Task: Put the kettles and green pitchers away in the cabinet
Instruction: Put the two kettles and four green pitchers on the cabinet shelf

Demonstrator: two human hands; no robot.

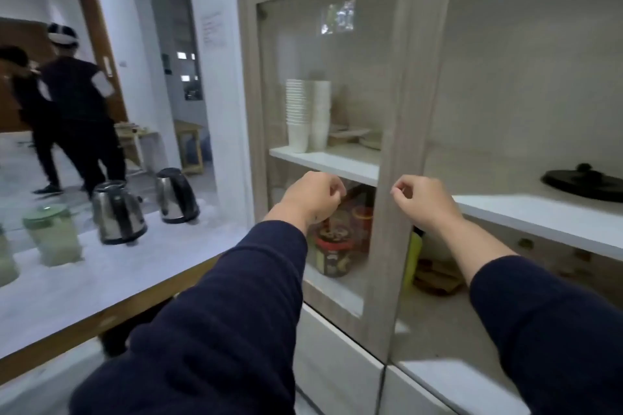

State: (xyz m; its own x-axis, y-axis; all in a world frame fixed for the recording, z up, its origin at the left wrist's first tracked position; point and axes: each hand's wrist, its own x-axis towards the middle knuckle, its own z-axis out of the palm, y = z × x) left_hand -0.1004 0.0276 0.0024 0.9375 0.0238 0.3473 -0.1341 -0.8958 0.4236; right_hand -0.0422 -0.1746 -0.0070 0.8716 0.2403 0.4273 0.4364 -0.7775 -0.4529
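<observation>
Two steel kettles with black handles (pixel 118 212) (pixel 177 195) stand on the white table (pixel 101 283) to my left. Beside them is a green-lidded pitcher (pixel 54 236), and a second pitcher (pixel 5 259) is cut off by the left edge. The cabinet (pixel 505 77) is in front of me; its glass door (pixel 337 61) covers the left half and the right half stands open. My left hand (pixel 313 199) is a closed fist in front of the glass. My right hand (pixel 424 200) has its fingers curled at the door's wooden edge (pixel 391 263). Neither hand holds anything visible.
Stacked white cups (pixel 306 114) sit on the upper shelf behind the glass, with jars (pixel 333 253) below. A black round lid or base (pixel 583 182) lies on the open white shelf (pixel 539 219). Two people (pixel 77 111) stand in the room at back left.
</observation>
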